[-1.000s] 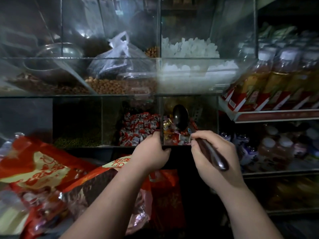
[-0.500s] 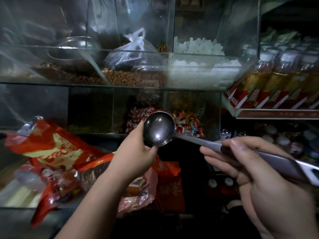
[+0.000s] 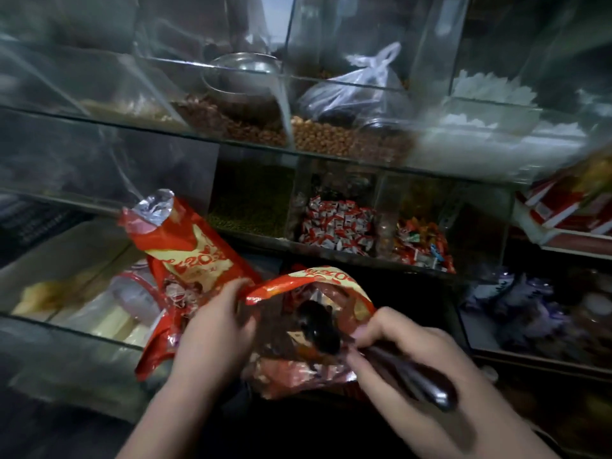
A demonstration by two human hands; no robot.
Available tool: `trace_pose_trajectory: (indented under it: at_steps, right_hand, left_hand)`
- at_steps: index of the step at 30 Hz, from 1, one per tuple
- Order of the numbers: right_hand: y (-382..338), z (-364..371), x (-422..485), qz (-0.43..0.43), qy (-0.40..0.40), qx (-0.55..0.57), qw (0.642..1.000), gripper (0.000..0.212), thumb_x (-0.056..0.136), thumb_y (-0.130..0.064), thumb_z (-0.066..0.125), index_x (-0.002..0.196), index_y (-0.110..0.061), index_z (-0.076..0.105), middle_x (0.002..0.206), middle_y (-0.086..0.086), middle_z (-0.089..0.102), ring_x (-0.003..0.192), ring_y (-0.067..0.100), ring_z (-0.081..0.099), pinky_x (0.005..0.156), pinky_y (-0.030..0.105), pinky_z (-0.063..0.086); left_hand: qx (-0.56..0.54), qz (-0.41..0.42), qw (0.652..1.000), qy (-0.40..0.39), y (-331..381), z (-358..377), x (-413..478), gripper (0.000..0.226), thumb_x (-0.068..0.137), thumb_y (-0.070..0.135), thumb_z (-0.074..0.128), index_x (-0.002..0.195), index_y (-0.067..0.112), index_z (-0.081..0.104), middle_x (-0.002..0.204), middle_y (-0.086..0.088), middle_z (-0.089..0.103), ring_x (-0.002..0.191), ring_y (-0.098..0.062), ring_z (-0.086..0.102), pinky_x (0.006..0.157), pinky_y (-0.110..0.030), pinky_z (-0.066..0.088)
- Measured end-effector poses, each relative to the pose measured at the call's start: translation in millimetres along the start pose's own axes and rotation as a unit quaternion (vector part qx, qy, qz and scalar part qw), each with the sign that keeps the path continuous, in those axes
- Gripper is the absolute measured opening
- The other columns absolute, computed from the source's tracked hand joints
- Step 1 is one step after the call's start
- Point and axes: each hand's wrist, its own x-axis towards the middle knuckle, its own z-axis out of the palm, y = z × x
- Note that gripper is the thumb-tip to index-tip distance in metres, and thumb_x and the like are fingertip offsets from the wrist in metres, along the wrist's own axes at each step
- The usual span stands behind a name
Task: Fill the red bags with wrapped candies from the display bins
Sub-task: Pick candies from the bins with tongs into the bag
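Below bins [image 3: 379, 202], ladle [image 3: 318, 327] now inside red bag [image 3: 298, 376].

A round steel bowl [image 3: 243, 79] sits in dark brown nuts [image 3: 231, 122] on the upper level; just right of it, a knotted clear plastic bag [image 3: 357, 91] lies on tan peanuts [image 3: 331, 139], then white lumpy crystals [image 3: 490, 91]. Below are small green beans [image 3: 251, 210], blurred red-and-white cartons [image 3: 563, 207] far right, and pale yellow blocks [image 3: 109, 323] lower left
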Motion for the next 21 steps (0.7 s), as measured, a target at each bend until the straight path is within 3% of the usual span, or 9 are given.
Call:
trace_pose_trajectory:
  at_steps: [1,3,4,5,8,11,14,17,21]
  right_hand:
    - [34,20,-19,0.108,-0.005,0.026,0.994,0.021,0.081,-0.054,0.067,0.095,-0.044,0.056,0.096,-0.026,0.065,0.083,-0.011,0.064,0.066,0.005,0.048]
    - [44,23,-26,0.093,-0.113,0.004,0.989,0.020,0.087,-0.036,0.069,0.102,-0.039,0.056,0.098,-0.017,0.062,0.093,0.000,0.059,0.083,0.017,0.048]
    - [52,28,-19,0.087,-0.122,-0.001,0.989,0.021,0.090,-0.026,0.070,0.105,-0.035,0.060,0.100,-0.014,0.061,0.094,0.002,0.057,0.085,0.020,0.047]
    - [55,29,-9,0.108,-0.114,0.020,0.987,0.018,0.093,-0.020,0.070,0.106,-0.032,0.064,0.099,-0.010,0.064,0.092,0.003,0.058,0.083,0.020,0.048]
    - [70,31,-7,0.153,-0.078,0.059,0.983,0.014,0.091,-0.018,0.073,0.097,-0.028,0.066,0.087,-0.005,0.066,0.077,0.008,0.066,0.073,0.029,0.055]
    - [81,40,-1,0.154,-0.017,0.077,0.985,0.015,0.094,-0.019,0.069,0.088,-0.030,0.061,0.079,-0.006,0.064,0.067,0.007,0.065,0.067,0.041,0.057]
    - [91,58,9,0.184,0.053,0.112,0.975,0.011,0.094,-0.028,0.071,0.086,-0.033,0.066,0.082,-0.015,0.069,0.080,0.001,0.065,0.079,0.033,0.055]
    - [88,73,20,0.142,0.050,0.119,0.981,0.009,0.092,-0.023,0.069,0.088,-0.031,0.068,0.083,-0.017,0.069,0.085,0.001,0.065,0.075,0.018,0.047]
    - [88,84,33,0.117,-0.008,0.089,0.989,0.016,0.087,-0.009,0.065,0.096,-0.017,0.075,0.095,-0.002,0.076,0.094,0.019,0.071,0.082,0.036,0.055]
  left_hand:
    - [-0.015,0.011,1.000,0.025,5,5,1,0.030,0.084,0.024,0.071,0.112,0.032,0.066,0.097,0.009,0.073,0.090,-0.015,0.069,0.071,-0.025,0.047]
    - [-0.066,0.048,0.992,0.097,19,9,5,0.017,0.086,0.018,0.066,0.100,0.028,0.068,0.081,0.019,0.067,0.081,-0.003,0.064,0.068,-0.015,0.043]
    - [-0.093,0.070,0.984,0.132,25,9,8,0.017,0.087,0.019,0.063,0.101,0.028,0.066,0.078,0.025,0.061,0.080,0.001,0.059,0.068,-0.007,0.040]
    - [-0.114,0.086,0.976,0.162,31,8,11,0.015,0.089,0.022,0.058,0.100,0.030,0.063,0.077,0.026,0.057,0.078,0.002,0.057,0.067,-0.007,0.040]
    - [-0.149,0.085,0.964,0.203,40,9,17,0.011,0.093,0.026,0.052,0.095,0.032,0.061,0.076,0.022,0.057,0.072,-0.003,0.057,0.062,-0.023,0.043]
    - [-0.180,0.082,0.965,0.174,44,19,12,0.013,0.096,0.020,0.055,0.097,0.030,0.063,0.081,0.021,0.061,0.078,0.000,0.061,0.064,-0.017,0.047]
    - [-0.191,0.082,0.969,0.133,47,26,11,0.013,0.095,0.015,0.058,0.096,0.027,0.065,0.085,0.019,0.065,0.082,0.001,0.062,0.069,-0.022,0.052]
    - [-0.199,0.098,0.968,0.118,49,25,17,0.012,0.096,0.018,0.058,0.098,0.024,0.067,0.086,0.017,0.067,0.082,0.000,0.063,0.069,-0.031,0.055]
    - [-0.211,0.124,0.964,0.105,50,27,14,0.014,0.091,0.017,0.058,0.096,0.025,0.069,0.085,0.020,0.067,0.082,0.002,0.064,0.068,-0.023,0.053]
